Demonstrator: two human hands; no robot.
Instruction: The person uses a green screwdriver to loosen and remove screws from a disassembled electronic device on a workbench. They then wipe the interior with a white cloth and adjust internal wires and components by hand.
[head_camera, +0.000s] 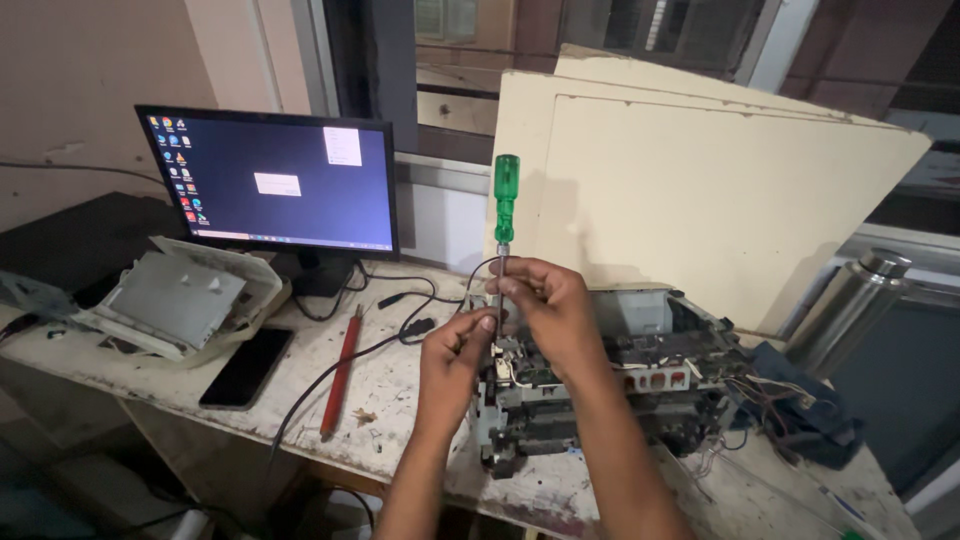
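on worn desk (390, 400), both hands, right hand (550, 310) & left hand (455, 355), pinch prob. upright screwdriver (504, 215) over printer (620, 385).

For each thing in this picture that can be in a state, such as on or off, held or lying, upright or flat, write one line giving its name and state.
Monitor: switched on, showing a desktop.
Screwdriver: upright, held at the shaft by the right hand.
Left hand: fingers resting on the machine.
Opened machine: cover off, insides and wires exposed.
Phone: flat, screen dark.
Red rod: lying loose on the table.
Steel flask: leaning, cap on.
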